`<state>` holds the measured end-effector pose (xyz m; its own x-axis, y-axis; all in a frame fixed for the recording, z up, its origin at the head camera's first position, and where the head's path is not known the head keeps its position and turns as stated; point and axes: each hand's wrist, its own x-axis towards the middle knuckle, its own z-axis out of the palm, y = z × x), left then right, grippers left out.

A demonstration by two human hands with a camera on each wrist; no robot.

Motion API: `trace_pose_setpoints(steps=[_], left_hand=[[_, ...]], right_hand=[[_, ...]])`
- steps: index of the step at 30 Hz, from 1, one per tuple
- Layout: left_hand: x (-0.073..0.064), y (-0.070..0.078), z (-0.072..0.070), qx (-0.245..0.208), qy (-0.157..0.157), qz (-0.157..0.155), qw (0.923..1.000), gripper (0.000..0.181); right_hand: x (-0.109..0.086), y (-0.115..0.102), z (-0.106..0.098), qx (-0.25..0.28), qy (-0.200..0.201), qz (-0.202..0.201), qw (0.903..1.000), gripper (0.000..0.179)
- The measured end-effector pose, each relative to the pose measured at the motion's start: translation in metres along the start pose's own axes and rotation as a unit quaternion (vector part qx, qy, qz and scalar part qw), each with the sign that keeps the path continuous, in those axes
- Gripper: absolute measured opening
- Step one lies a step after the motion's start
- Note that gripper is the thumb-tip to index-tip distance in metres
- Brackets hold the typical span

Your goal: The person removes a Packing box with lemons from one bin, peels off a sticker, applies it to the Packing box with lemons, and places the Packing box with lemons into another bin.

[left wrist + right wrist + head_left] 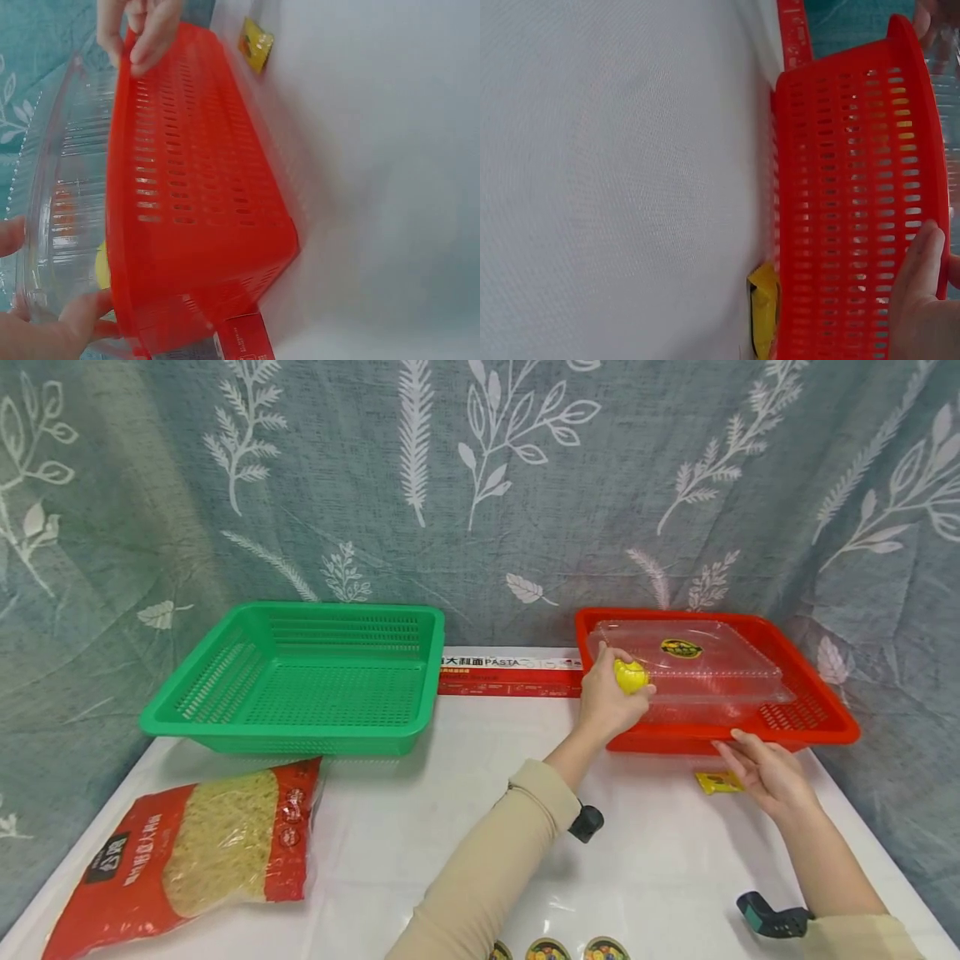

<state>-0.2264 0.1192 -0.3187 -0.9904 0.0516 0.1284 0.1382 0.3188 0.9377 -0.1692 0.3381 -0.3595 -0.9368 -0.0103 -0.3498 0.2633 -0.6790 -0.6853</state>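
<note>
A clear plastic box (pixel 720 677) with a closed lid and an oval label lies in the red basket (pixel 813 710). My left hand (pixel 611 693) grips its left end, fingers and thumb spread around the corner. A bright yellow item (pixel 632 677) shows between thumb and fingers; whether it is inside the box I cannot tell. My right hand (pixel 768 772) pinches the basket's front rim, with the thumb (pixel 922 262) against the slotted wall. In the left wrist view, the right hand's fingers (pixel 154 34) hook over that rim.
A small yellow packet (pixel 718 782) lies before the basket. A green basket (pixel 300 739) stands at the left, behind a red bag of pasta (pixel 217 843). A long red pasta box (pixel 510 681) lies between the baskets. Round stickers (pixel 547 950) lie at the front edge.
</note>
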Motion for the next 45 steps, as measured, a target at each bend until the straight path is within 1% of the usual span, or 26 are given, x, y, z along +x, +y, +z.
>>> trace_pose_setpoints(steps=[3,5,8,12,16,18,21,22,24,25,26,30,32,35,37,38,41,42,44,45], left_hand=[[0.002,-0.001,0.004,0.007,-0.002,-0.007,0.9999,0.037],[0.003,-0.001,0.007,0.019,-0.006,-0.009,0.9998,0.038],[0.004,0.0,0.011,0.049,-0.012,-0.004,0.9987,0.039],[0.004,0.0,0.014,0.093,-0.012,0.0,0.9956,0.039],[0.005,-0.003,0.014,0.131,-0.018,-0.01,0.9911,0.048],[0.007,-0.004,0.012,0.153,-0.033,-0.01,0.9877,0.056],[0.008,-0.005,0.008,0.181,-0.075,-0.004,0.9806,0.068],[0.008,-0.005,0.007,0.184,-0.091,-0.005,0.9787,0.071],[0.008,-0.004,0.006,0.192,-0.108,-0.004,0.9754,0.075],[0.007,-0.004,0.006,0.195,-0.108,-0.004,0.9748,0.075],[0.006,-0.005,0.007,0.198,-0.101,-0.005,0.975,0.075],[0.003,-0.008,0.012,0.217,-0.053,0.003,0.9747,0.069],[0.002,-0.009,0.014,0.232,-0.04,0.0,0.9719,0.068],[0.002,-0.008,0.017,0.261,-0.043,-0.007,0.9645,0.067],[0.002,-0.006,0.019,0.29,-0.048,-0.011,0.9557,0.068],[0.002,-0.006,0.02,0.303,-0.051,-0.009,0.9516,0.068],[0.002,-0.006,0.021,0.329,-0.051,0.005,0.9431,0.067],[0.002,-0.007,0.022,0.335,-0.049,0.012,0.9407,0.066],[0.001,-0.007,0.022,0.337,-0.046,0.019,0.9401,0.064],[0.0,-0.007,0.022,0.343,-0.046,0.021,0.9379,0.063]], right_hand=[[0.0,0.0,0.0,-0.001,0.0,0.002,1.0,0.021],[0.0,-0.001,0.0,0.0,-0.004,0.003,1.0,0.019],[0.0,-0.002,0.0,0.01,-0.01,0.008,0.9999,0.014],[0.0,-0.003,0.001,0.02,-0.011,0.012,0.9997,0.012],[0.001,-0.003,0.001,0.022,-0.006,0.014,0.9996,0.013],[0.002,-0.003,0.001,0.02,-0.005,0.014,0.9997,0.014],[0.002,-0.002,0.001,0.018,-0.006,0.013,0.9997,0.013],[0.002,-0.002,0.001,0.018,-0.007,0.012,0.9997,0.013],[0.001,-0.003,0.001,0.016,-0.006,0.01,0.9998,0.015],[0.001,-0.002,0.001,0.016,-0.005,0.01,0.9998,0.016],[0.001,-0.002,0.001,0.014,-0.004,0.009,0.9999,0.018],[0.001,-0.001,0.001,0.008,-0.002,0.009,0.9999,0.018],[0.001,-0.001,0.001,0.007,-0.004,0.009,0.9999,0.015],[0.0,0.0,0.002,0.004,-0.006,0.007,1.0,0.014],[0.0,0.0,0.002,0.003,-0.007,0.005,1.0,0.016],[0.0,0.0,0.002,0.003,-0.006,0.005,1.0,0.016],[0.0,0.0,0.001,0.006,-0.005,0.006,1.0,0.017],[0.0,0.0,0.001,0.007,-0.004,0.007,0.9999,0.017],[0.0,0.0,0.001,0.009,0.0,0.009,0.9999,0.018],[0.0,0.0,0.001,0.009,0.003,0.01,0.9999,0.02]])
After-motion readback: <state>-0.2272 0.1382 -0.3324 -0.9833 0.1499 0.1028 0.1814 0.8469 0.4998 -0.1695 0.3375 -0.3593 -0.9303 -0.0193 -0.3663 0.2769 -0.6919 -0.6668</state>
